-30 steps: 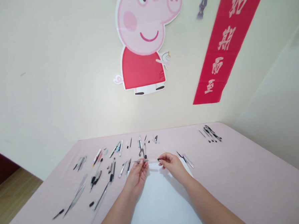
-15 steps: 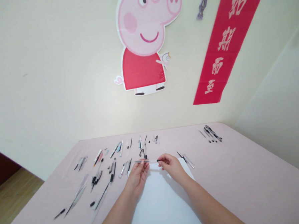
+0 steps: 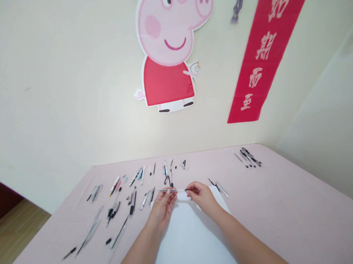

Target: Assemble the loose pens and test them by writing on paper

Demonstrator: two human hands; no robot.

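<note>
Both my hands hold one clear pen (image 3: 176,191) level above a white sheet of paper (image 3: 191,239) on the pink table (image 3: 290,216). My left hand (image 3: 162,208) pinches the pen's left part between thumb and fingers. My right hand (image 3: 201,195) pinches its right end, where a small black piece shows. Many loose pens and pen parts (image 3: 122,200) lie scattered on the table to the left and behind my hands.
A small bunch of black pens (image 3: 250,156) lies at the far right of the table. Two more pens (image 3: 219,186) rest just right of my right hand. A cartoon pig cutout (image 3: 170,49) and a red banner (image 3: 261,57) hang on the wall.
My right hand has edged slightly left along the pen toward my left hand. The left hand has barely moved.
</note>
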